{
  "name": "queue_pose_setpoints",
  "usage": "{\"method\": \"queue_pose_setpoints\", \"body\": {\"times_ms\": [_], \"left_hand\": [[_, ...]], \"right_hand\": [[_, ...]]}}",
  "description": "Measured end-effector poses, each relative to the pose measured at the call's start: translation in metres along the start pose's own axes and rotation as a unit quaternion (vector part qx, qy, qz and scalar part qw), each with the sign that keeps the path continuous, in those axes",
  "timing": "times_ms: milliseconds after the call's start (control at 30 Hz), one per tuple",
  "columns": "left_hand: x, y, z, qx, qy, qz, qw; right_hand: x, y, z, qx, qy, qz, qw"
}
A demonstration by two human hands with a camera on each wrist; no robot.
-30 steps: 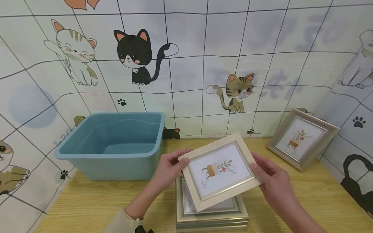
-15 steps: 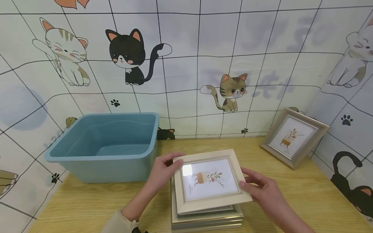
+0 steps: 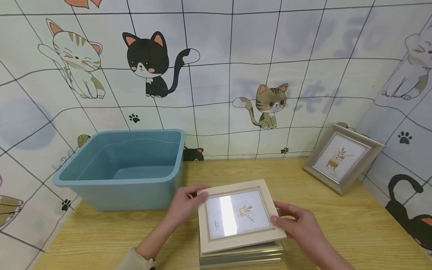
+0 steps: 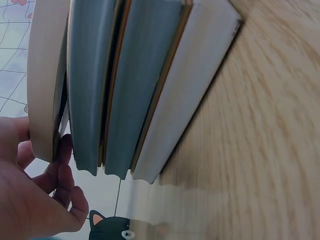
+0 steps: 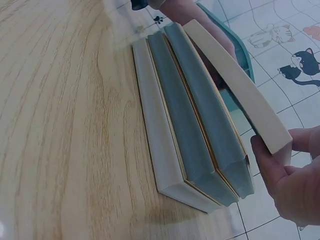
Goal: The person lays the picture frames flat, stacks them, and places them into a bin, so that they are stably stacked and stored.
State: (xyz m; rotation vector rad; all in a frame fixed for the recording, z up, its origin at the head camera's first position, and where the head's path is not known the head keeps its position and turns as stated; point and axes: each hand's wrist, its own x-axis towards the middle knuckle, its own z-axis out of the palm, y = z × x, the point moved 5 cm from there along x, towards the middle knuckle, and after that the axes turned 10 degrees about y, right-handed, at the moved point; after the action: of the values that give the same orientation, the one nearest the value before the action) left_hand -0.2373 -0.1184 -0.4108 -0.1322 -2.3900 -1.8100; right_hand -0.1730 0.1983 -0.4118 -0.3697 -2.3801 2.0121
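Note:
A cream picture frame [image 3: 233, 247] with a plant print is held between both hands over a stack of frames. My left hand [image 3: 185, 205] pinches its upper left corner, thumb on the front. My right hand [image 3: 298, 224] grips its right edge, thumb on top and fingers beneath. Under it the stacked picture frames [image 3: 241, 258] lie flat on the table, their greenish and white sides showing in the left wrist view. In the right wrist view the cream frame tilts, its far end close to the stack and a wedge-shaped gap at the right hand. Light glares across the glass.
A blue plastic tub [image 3: 121, 195] stands behind and left of the stack, near the left hand. At the back right a champagne-coloured picture frame [image 3: 342, 159] leans by the wall. The wood-grain table [image 3: 135, 228] meets a cat-patterned wall covering [image 3: 216, 82].
Both hands have brought the cream frame down toward the stack and turned it flatter and straighter, so it now covers most of the top frame below. The head view has shifted slightly.

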Motion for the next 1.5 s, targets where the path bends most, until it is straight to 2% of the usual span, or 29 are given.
{"method": "queue_pose_setpoints", "body": {"times_ms": [133,233,400,500,633,900,1000,1133,1300,1500], "left_hand": [[-0.001,-0.004,0.000,0.009,-0.005,0.005,0.9999],[-0.001,-0.006,0.000,0.008,0.002,0.007,0.9999],[-0.002,-0.008,0.002,0.000,0.016,0.018,0.9997],[-0.001,-0.010,0.003,-0.001,0.021,0.023,0.9995],[-0.001,-0.011,0.004,-0.008,0.023,0.015,0.9996],[-0.001,-0.008,0.001,-0.023,0.027,-0.005,0.9993],[-0.001,-0.008,0.000,-0.019,0.028,-0.018,0.9993],[-0.003,-0.007,-0.002,-0.010,0.029,-0.021,0.9993],[-0.004,-0.010,-0.002,0.005,0.030,-0.014,0.9994],[-0.006,-0.013,0.001,0.029,0.037,0.018,0.9987]], "right_hand": [[-0.002,0.001,0.000,-0.034,0.007,-0.006,0.9994],[-0.002,0.003,0.000,-0.060,0.029,-0.017,0.9976],[-0.006,0.005,0.000,-0.061,0.071,-0.032,0.9951],[-0.009,0.005,0.000,-0.060,0.078,-0.037,0.9945],[-0.013,0.002,-0.001,-0.071,0.072,-0.037,0.9942],[-0.013,0.002,-0.003,-0.090,0.036,-0.002,0.9953],[-0.014,0.003,-0.002,-0.091,0.030,0.006,0.9954],[-0.015,0.006,0.000,-0.107,0.032,0.007,0.9937],[-0.017,0.009,0.002,-0.131,0.039,-0.016,0.9905],[-0.023,0.013,0.006,-0.088,0.053,-0.041,0.9939]]}}
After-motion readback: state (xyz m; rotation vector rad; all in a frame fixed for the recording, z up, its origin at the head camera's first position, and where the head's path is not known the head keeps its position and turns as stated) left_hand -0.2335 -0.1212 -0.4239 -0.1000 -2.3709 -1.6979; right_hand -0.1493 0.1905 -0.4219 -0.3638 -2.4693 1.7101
